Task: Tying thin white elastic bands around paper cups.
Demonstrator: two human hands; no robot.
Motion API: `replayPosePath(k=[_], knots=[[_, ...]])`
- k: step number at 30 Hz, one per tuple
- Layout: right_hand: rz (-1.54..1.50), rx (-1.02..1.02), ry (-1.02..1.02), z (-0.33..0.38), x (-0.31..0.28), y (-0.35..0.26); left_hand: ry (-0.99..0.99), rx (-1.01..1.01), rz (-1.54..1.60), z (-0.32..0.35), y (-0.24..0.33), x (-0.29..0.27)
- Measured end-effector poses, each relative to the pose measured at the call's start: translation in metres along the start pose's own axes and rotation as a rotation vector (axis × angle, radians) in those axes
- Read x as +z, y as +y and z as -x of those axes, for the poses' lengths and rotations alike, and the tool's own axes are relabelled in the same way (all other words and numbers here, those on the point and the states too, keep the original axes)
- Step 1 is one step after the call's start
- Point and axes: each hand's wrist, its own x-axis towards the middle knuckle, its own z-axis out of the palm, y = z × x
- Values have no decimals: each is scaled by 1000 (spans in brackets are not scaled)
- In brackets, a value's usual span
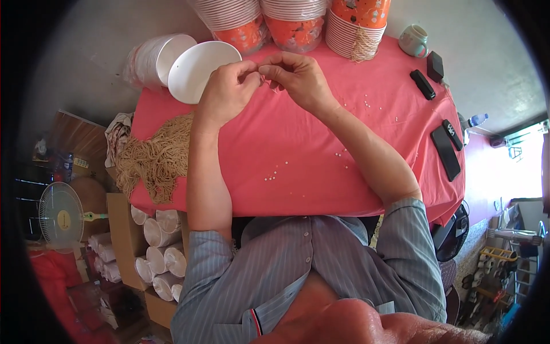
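Over the far middle of a red-covered table, my left hand (226,90) and my right hand (298,80) meet fingertip to fingertip. Both are closed in a pinch. Whatever lies between the fingers is too small and too hidden to make out. Just beyond my left hand, a white paper bucket (192,71) leans on its side with its mouth toward me. A heap of tan cords (157,155) lies at the table's left, beside my left forearm. Small white bead-like bits (275,174) are scattered on the red cloth (252,155), some near my right forearm.
Stacked white buckets (152,60) in plastic lie at the back left. Orange-patterned bucket stacks (295,26) stand along the back; tan cords (362,46) hang on one. At right are a mug (413,40), black stapler-like object (423,84) and phone (446,153). Cartons (126,241) stand lower left.
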Motion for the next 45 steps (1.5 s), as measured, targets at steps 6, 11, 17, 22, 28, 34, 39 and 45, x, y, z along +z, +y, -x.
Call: replayPosePath(k=[6,11,17,22,28,34,39,45], knots=[[-3,-43,29,-1,2,6,-9,14,140,2,1,2],[-32,27,16,-5,-5,9,-75,-72,143,0,3,-3],[-117,113,77,-8,-11,20,1,-143,248,0,6,-6],[-77,172,-94,-5,-8,20,17,-137,282,0,3,-6],[-166,135,-33,-5,-6,26,99,-109,387,-2,3,-3],[-152,90,-6,-4,-4,24,186,-87,344,-3,7,-3],[37,112,-3,1,-1,12,218,-67,260,-3,6,-2],[299,-6,59,1,-3,13,316,-13,421,-6,9,5]])
